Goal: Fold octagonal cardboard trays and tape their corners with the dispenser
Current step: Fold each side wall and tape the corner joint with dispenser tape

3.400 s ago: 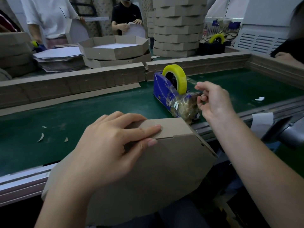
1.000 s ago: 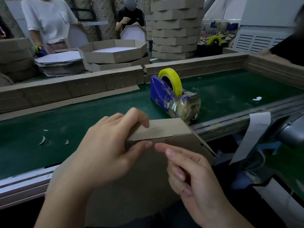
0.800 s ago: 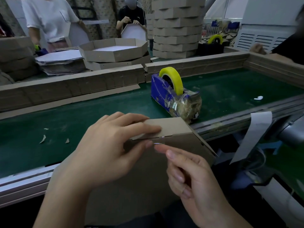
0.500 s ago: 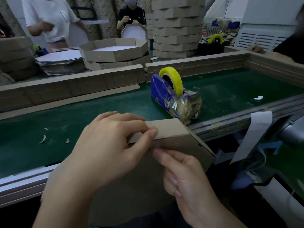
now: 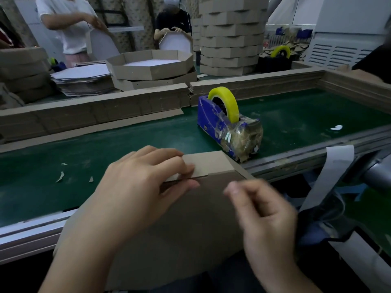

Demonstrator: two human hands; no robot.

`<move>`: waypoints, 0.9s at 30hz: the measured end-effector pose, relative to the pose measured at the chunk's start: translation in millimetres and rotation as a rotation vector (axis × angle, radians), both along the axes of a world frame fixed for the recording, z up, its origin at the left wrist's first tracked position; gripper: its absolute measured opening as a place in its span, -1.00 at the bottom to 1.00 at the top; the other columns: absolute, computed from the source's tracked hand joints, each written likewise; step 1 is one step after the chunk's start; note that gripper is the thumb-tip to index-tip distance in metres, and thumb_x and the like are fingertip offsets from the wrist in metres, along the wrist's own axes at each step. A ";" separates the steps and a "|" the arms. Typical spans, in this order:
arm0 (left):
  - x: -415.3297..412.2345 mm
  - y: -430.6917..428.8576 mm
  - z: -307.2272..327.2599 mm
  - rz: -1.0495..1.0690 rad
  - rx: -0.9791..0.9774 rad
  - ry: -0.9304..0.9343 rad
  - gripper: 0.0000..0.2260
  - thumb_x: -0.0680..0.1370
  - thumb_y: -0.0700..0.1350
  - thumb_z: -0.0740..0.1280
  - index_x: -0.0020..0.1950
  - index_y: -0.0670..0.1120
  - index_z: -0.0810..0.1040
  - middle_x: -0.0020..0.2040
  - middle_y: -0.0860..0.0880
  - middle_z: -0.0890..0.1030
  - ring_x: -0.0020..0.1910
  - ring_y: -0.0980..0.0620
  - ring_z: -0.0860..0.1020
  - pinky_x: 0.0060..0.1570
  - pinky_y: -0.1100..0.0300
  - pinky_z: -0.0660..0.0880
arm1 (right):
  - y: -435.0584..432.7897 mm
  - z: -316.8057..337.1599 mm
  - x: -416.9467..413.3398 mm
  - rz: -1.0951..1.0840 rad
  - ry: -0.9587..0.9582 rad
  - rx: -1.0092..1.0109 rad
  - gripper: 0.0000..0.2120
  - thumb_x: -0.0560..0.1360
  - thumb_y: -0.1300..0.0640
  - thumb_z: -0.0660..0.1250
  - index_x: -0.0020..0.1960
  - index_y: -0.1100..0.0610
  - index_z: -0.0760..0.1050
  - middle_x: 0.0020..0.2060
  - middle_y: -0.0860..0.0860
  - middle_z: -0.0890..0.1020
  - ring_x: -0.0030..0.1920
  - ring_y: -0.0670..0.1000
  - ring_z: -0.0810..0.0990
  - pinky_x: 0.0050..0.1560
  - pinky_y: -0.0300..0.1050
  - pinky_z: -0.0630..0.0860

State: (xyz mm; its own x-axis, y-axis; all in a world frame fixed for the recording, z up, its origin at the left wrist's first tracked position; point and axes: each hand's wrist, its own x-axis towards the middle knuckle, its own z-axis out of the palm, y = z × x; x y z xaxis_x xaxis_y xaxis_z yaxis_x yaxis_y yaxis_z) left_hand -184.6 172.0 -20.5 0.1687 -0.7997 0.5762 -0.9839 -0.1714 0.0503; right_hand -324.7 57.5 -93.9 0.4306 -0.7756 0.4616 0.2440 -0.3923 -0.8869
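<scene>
Green belt (image 5: 127, 144): running across the bench in front of the person and serving as the work surface, with a low cardboard wall edging its far side. Finished trays (image 5: 230, 34): standing stacked behind that wall, well apart from the work, apparently set aside as done. Tray (image 5: 179, 229): being held on edge against the belt's near rail, flat base facing the person, probably so the corner seam is sitting uppermost in plain sight. Dispenser (image 5: 228, 127): standing on the belt just beyond the tray's upper right corner, cutter end pointing toward the person, likely parked there for a short reach; yellow roll (image 5: 224, 102) sitting upright in it. Left hand (image 5: 135, 191): gripping the tray's top edge, fingers lying together over the flap (image 5: 207, 163), thumb pressing from below the seam, so clamping flap to side wall and keeping the corner folded. Right hand (image 5: 266, 216): hovering in front of the tray's right side, fingers loosely curled, thumb and forefinger close; being blurred, whether it is pinching clear tape cannot be told. Scraps (image 5: 60, 176): lying loose on the belt to the left.
</scene>
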 end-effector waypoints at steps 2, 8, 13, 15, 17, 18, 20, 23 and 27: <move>1.1 3.1 -0.4 0.023 0.059 -0.021 -0.72 0.49 0.17 0.28 -0.06 0.02 0.63 0.03 0.07 0.64 -0.07 -0.05 0.63 -0.25 0.10 0.55 | -13.0 2.5 0.5 -0.207 0.089 -0.318 -0.72 0.52 -0.03 0.27 0.14 0.01 0.65 -0.09 -0.05 0.54 -0.02 -0.06 0.53 0.02 -0.23 0.43; -1.4 5.0 6.1 0.146 0.212 -0.138 -0.56 0.36 0.22 0.39 0.16 0.04 0.58 0.00 0.03 0.61 -0.11 -0.10 0.63 -0.13 0.04 0.53 | -12.2 3.5 6.5 -0.079 0.295 -0.524 -0.53 0.56 -0.11 0.12 0.43 -0.01 0.35 0.34 0.02 0.41 0.41 0.06 0.31 0.35 0.17 0.29; -17.1 -4.7 16.0 0.052 0.179 -0.050 -0.56 0.47 0.31 0.09 0.21 0.20 0.55 -0.02 0.11 0.59 -0.08 0.00 0.60 -0.35 0.19 0.33 | -34.4 14.0 5.0 0.087 0.180 -0.379 -0.64 0.62 0.00 0.14 0.32 0.08 0.52 0.25 -0.11 0.51 0.32 -0.11 0.43 0.33 -0.13 0.34; -13.9 4.5 17.6 0.012 0.134 -0.009 -0.62 0.48 0.31 0.12 0.20 0.25 0.54 -0.01 0.13 0.57 -0.08 0.03 0.59 -0.39 0.14 0.43 | -57.3 20.1 0.5 0.090 0.305 -0.181 -0.73 0.62 0.00 0.20 0.16 0.03 0.63 0.10 -0.18 0.60 0.17 -0.24 0.51 0.22 -0.20 0.41; -8.1 14.2 17.4 -0.007 0.052 0.058 -0.65 0.49 0.30 0.16 0.21 0.27 0.50 0.02 0.15 0.56 -0.06 0.04 0.59 -0.34 0.01 0.54 | -75.4 22.3 -4.3 0.196 0.410 0.014 -0.76 0.58 0.00 0.25 -0.04 -0.01 0.69 -0.08 -0.14 0.69 0.02 -0.21 0.60 0.04 -0.17 0.45; -4.7 17.4 16.2 -0.009 0.017 0.110 -0.64 0.49 0.31 0.18 0.23 0.27 0.48 0.04 0.16 0.55 -0.03 0.05 0.59 -0.29 -0.03 0.55 | -80.8 22.0 -5.8 0.249 0.414 0.078 -0.78 0.55 -0.03 0.30 -0.08 -0.01 0.70 -0.11 -0.11 0.71 -0.01 -0.15 0.63 -0.01 -0.17 0.44; 0.8 21.0 12.3 -0.012 -0.024 0.236 -0.61 0.47 0.33 0.20 0.27 0.30 0.46 0.09 0.19 0.53 0.06 0.08 0.57 -0.14 -0.06 0.55 | -83.5 23.1 -5.6 0.313 0.350 0.119 -0.81 0.47 -0.08 0.37 -0.06 -0.02 0.68 -0.11 -0.04 0.72 -0.01 -0.05 0.66 -0.05 -0.18 0.45; 7.3 23.8 5.8 -0.040 -0.076 0.397 -0.60 0.44 0.32 0.25 0.27 0.30 0.47 0.13 0.18 0.54 0.10 0.03 0.57 -0.04 -0.07 0.51 | -81.8 26.6 1.2 0.311 0.238 0.100 -0.79 0.42 -0.05 0.31 -0.08 0.00 0.67 -0.17 -0.02 0.70 -0.10 -0.05 0.64 -0.12 -0.25 0.48; 13.9 27.3 -3.6 -0.067 -0.059 0.463 -0.65 0.44 0.25 0.29 0.19 0.27 0.59 0.09 0.14 0.55 0.08 0.07 0.57 -0.03 0.07 0.47 | -79.2 29.9 9.8 0.302 0.288 -0.023 -0.85 0.46 0.00 0.35 -0.12 0.05 0.65 -0.22 -0.03 0.67 -0.17 -0.17 0.59 -0.15 -0.40 0.44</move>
